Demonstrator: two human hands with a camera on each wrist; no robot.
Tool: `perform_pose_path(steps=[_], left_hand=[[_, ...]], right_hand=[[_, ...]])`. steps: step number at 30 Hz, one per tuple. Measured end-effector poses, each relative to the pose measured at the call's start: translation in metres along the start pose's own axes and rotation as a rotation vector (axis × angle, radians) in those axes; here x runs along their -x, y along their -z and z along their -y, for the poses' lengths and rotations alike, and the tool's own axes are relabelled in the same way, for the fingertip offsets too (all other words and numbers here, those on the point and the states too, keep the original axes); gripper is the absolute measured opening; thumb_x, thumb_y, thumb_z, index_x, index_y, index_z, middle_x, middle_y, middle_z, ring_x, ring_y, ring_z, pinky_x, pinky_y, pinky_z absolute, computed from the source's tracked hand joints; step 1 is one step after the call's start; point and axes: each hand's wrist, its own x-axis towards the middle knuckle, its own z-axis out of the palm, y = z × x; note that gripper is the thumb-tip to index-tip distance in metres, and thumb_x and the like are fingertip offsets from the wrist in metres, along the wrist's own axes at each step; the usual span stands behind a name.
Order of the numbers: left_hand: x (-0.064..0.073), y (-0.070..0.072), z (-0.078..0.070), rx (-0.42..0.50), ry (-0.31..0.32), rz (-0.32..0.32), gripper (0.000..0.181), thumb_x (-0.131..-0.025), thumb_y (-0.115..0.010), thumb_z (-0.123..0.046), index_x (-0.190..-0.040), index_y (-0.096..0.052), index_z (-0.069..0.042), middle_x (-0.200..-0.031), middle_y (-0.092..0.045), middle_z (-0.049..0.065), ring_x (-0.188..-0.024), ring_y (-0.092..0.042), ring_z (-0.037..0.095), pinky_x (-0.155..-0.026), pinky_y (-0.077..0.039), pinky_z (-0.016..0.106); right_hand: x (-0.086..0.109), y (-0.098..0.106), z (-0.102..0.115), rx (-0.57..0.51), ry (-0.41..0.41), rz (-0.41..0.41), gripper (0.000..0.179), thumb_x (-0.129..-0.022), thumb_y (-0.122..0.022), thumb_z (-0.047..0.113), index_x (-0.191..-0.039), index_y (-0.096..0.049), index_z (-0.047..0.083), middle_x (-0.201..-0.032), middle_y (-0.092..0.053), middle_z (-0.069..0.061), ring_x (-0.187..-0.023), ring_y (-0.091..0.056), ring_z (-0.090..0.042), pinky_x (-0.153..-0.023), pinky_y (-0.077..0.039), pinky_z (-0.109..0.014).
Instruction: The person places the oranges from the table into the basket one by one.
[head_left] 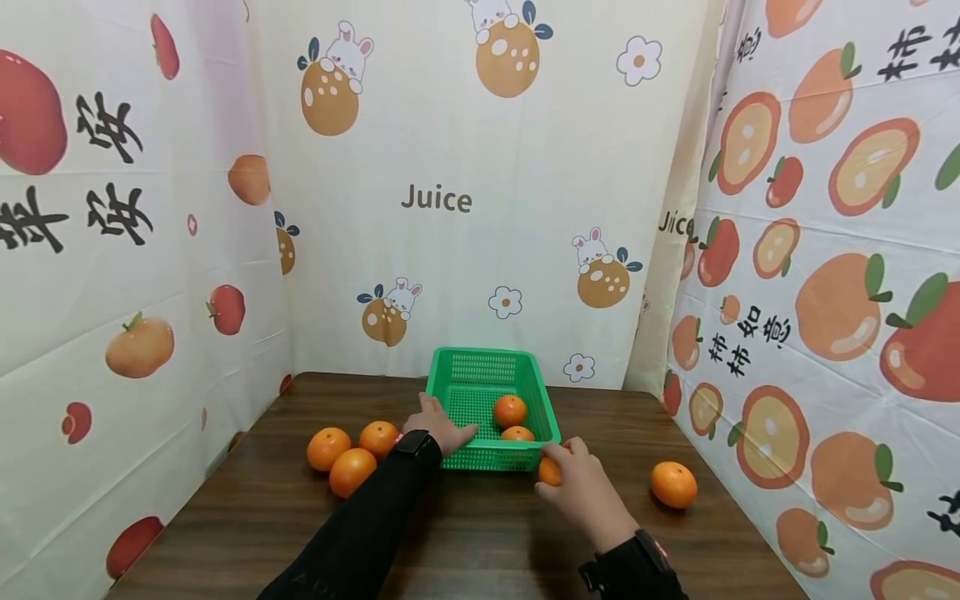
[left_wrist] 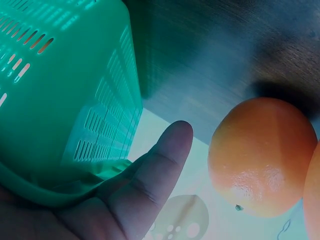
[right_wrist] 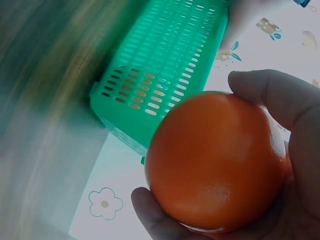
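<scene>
My left hand [head_left: 441, 427] lies over the front left corner of a green plastic basket [head_left: 480, 456], thumb spread across the rim. The left wrist view has one straight finger [left_wrist: 150, 185] outside the basket wall [left_wrist: 60, 100], pointing away from it. Just outside the basket's front right corner, my right hand [head_left: 585, 487] grips an orange [right_wrist: 215, 165] between thumb and fingers. Inside the basket sit two oranges, one farther back [head_left: 510, 411] and one [head_left: 517, 433] partly hidden by the front rim.
Left of the basket, three loose oranges [head_left: 352, 472] cluster on the dark wooden table [head_left: 472, 533], close to my left forearm. Another orange [head_left: 673, 485] stands alone to the right. Fruit-printed cloth [head_left: 435, 250] hangs behind and along both sides.
</scene>
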Motion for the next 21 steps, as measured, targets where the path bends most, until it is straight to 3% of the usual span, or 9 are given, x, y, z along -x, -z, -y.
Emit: perform_pose_path(steps=[7, 21], left_hand=[[-0.003, -0.002, 0.001, -0.013, 0.007, -0.001, 0.114, -0.091, -0.054, -0.083, -0.168, -0.029, -0.003, -0.177, -0.018, 0.024, -0.110, -0.067, 0.044, -0.092, -0.058, 0.050], [-0.002, -0.001, 0.001, 0.003, 0.003, -0.001, 0.111, -0.091, -0.055, -0.081, -0.168, -0.030, -0.004, -0.177, -0.018, 0.025, -0.113, -0.067, 0.045, -0.093, -0.058, 0.052]], right_hand=[[-0.006, 0.005, 0.008, 0.013, 0.036, -0.027, 0.041, -0.088, -0.085, 0.023, -0.127, -0.070, 0.019, -0.126, -0.053, -0.016, -0.095, -0.056, -0.032, -0.077, -0.054, -0.043], [-0.014, 0.004, 0.012, 0.029, 0.007, 0.015, 0.045, -0.090, -0.084, 0.025, -0.133, -0.069, 0.021, -0.134, -0.052, -0.016, -0.102, -0.057, -0.033, -0.083, -0.056, -0.047]])
